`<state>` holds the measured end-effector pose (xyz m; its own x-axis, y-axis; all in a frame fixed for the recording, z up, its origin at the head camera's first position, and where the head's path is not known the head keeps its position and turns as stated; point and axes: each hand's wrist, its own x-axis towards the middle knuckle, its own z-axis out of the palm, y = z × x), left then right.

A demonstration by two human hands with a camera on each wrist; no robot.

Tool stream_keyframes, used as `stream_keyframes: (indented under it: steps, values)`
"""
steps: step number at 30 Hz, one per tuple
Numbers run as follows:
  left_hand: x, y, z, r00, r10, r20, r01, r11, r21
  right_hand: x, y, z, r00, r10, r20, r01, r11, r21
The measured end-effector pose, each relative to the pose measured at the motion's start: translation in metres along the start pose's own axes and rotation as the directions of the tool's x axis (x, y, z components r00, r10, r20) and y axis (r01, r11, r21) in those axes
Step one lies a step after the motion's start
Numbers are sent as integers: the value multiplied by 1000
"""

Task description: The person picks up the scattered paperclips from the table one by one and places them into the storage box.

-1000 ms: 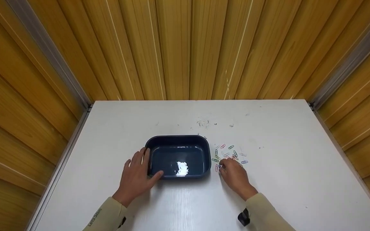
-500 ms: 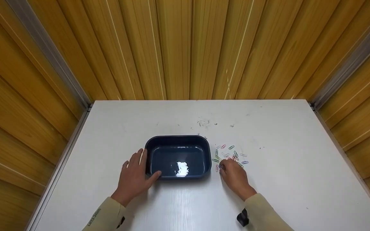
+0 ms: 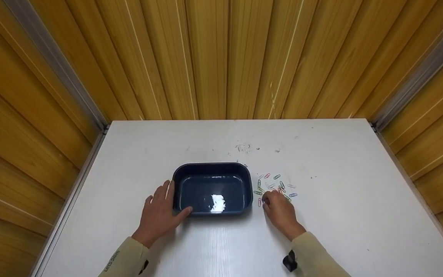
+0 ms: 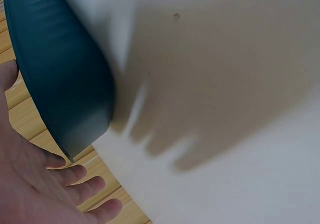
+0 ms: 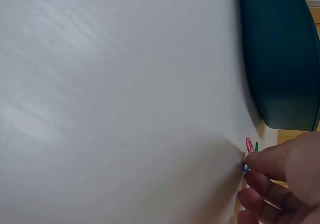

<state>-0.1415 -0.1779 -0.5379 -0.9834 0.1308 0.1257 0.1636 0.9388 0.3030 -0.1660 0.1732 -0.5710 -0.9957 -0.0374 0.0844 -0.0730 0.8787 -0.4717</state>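
A dark blue rectangular tub (image 3: 210, 192) with rounded corners stands on the white table. My left hand (image 3: 158, 215) touches its left side with fairly straight fingers, the thumb at the front rim. In the left wrist view, that hand's palm (image 4: 30, 184) faces the tub's outer wall (image 4: 65, 73). Right of the tub lie several coloured paper clips (image 3: 282, 184). Among their near ones, my right hand (image 3: 281, 211) pinches a blue paper clip (image 5: 246, 167) between thumb and forefinger, mostly covered by the fingertips. A pink paper clip (image 5: 249, 144) lies just beyond the thumb.
Wood-patterned panels (image 3: 210, 57) rise behind the white table (image 3: 333, 215) and along both sides. Small dark marks (image 3: 243, 148) dot the tabletop behind the tub.
My left hand has shifted slightly left along the tub's side. The right hand has stayed nearly in place, its fingertips closing over the blue paper clip.
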Motion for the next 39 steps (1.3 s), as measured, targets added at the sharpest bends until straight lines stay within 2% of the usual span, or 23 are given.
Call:
stream_keyframes:
  steps: [7, 24, 33, 39]
  values:
    - [1, -1, -1, 1000, -7, 19, 7, 1000, -17, 2, 0, 0, 1000, 9, 11, -9, 1000, 8]
    - [3, -2, -2, 996, -24, 87, 27, 999, -35, 10, -4, -4, 985, 111, 129, -117, 992, 37]
    - [4, -1, -4, 994, -26, 106, 31, 998, -48, 5, 0, -4, 988, 114, 105, -120, 991, 50]
    - [4, -1, -6, 993, -33, 115, 42, 997, -71, 1, -1, -6, 986, 140, 87, -149, 984, 102]
